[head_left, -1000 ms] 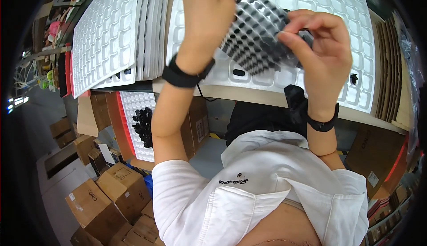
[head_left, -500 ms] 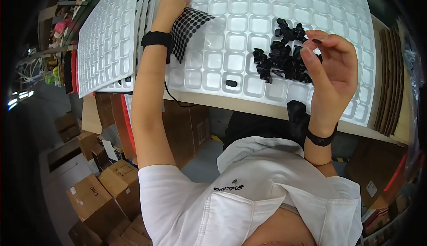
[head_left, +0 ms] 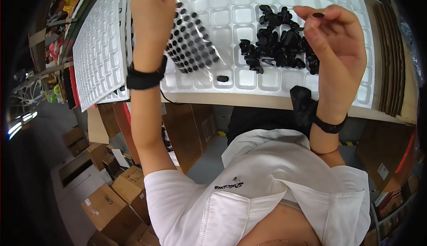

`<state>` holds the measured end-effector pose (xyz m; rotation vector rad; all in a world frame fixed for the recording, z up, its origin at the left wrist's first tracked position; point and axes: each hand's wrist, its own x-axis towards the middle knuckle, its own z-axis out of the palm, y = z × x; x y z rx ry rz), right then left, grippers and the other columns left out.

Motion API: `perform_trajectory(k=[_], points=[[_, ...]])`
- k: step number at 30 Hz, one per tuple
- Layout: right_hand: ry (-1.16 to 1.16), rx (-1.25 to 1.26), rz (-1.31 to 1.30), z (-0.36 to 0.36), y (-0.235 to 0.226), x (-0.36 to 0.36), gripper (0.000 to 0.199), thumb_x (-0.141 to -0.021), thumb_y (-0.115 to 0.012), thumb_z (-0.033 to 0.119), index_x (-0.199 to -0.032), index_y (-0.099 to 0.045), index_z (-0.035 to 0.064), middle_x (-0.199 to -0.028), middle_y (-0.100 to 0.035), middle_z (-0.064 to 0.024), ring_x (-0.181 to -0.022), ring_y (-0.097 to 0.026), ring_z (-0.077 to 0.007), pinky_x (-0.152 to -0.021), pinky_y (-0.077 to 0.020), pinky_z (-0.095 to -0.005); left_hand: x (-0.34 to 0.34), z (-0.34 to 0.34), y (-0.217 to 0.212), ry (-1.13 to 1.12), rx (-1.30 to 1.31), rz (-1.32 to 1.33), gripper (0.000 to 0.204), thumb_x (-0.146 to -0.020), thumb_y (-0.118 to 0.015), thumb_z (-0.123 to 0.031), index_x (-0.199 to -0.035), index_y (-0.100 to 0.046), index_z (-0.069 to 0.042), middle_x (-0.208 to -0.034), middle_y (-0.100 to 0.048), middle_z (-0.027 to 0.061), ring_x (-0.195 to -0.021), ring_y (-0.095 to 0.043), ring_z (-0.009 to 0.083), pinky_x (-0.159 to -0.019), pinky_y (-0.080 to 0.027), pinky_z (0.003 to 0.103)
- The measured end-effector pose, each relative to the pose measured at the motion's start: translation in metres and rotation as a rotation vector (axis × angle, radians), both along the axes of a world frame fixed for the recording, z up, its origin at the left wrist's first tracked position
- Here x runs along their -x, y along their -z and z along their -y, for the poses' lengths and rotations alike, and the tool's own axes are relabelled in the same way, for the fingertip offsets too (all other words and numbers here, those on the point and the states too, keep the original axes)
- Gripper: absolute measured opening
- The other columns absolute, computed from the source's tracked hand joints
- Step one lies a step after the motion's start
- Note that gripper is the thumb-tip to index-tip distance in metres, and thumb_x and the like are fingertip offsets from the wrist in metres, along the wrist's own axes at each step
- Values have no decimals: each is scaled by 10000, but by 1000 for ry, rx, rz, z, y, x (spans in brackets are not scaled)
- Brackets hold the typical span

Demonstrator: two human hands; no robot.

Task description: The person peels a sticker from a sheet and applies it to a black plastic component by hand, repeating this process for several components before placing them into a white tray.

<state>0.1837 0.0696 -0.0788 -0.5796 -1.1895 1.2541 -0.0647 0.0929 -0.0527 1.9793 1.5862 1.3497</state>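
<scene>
A white moulded tray with rows of square pockets covers the workbench in front of the person, and a stack of similar trays lies just to its left. On the right part of the front tray sits one loose pile of small black plastic parts, too tangled to count, and a single black part lies alone in a pocket of the near row. The left hand is closed on the top edge of a clear sheet of round black pads, which hangs tilted over the tray; the dots run to several dozen, more than can be counted reliably. The right hand is raised over the pile, fingers narrowly pinched, one black pad on a fingertip. I judge that the pad could stick to the skin or drop into the pile, since only the fingertip bears it, and the dangling sheet could brush the tray and shed dots
</scene>
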Motion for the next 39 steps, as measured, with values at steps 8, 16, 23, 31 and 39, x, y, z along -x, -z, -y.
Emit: perform_trajectory(k=[8, 16, 23, 31, 39], points=[[-56, -231, 40, -5, -9, 2, 243, -752, -521, -82, -935, -395, 16, -767, -517, -95, -899, -537, -262, -757, -428, -282, -80, 48, -31, 134, -190, -226, 202, -685, -560, 108, -877, -561, 47, -845, -603, 109, -648, -591, 138, -523, -432, 181], [-99, -253, -8, 2, -5, 14, 245, -751, -517, -86, -932, -388, 16, -786, -514, -105, -894, -537, -265, -761, -436, -298, -80, 61, -25, 250, -122, -29, 229, -633, -517, 215, -837, -543, 113, -830, -581, 162, -676, -596, 170, -586, -505, 212], [-128, -279, -54, 8, -4, 18, 247, -750, -514, -89, -930, -382, 16, -802, -510, -113, -890, -537, -268, -765, -444, -313, -76, 63, -25, 289, -117, -100, 228, -629, -523, 214, -831, -548, 109, -821, -580, 167, -661, -598, 177, -587, -510, 222], [-154, -309, -98, 12, -12, 21, 245, -751, -511, -86, -932, -380, 15, -832, -503, -124, -888, -536, -270, -769, -450, -327, -76, 66, -29, 299, -133, -81, 220, -631, -551, 193, -830, -556, 99, -808, -582, 167, -649, -598, 176, -581, -507, 220], [-143, -199, -112, 7, -17, 20, 227, -767, -516, -37, -961, -409, 7, -960, -473, -160, -898, -526, -265, -776, -454, -341, -76, 62, -29, 310, -133, -19, 191, -647, -572, 160, -826, -561, 96, -805, -587, 161, -651, -597, 164, -583, -496, 205]])
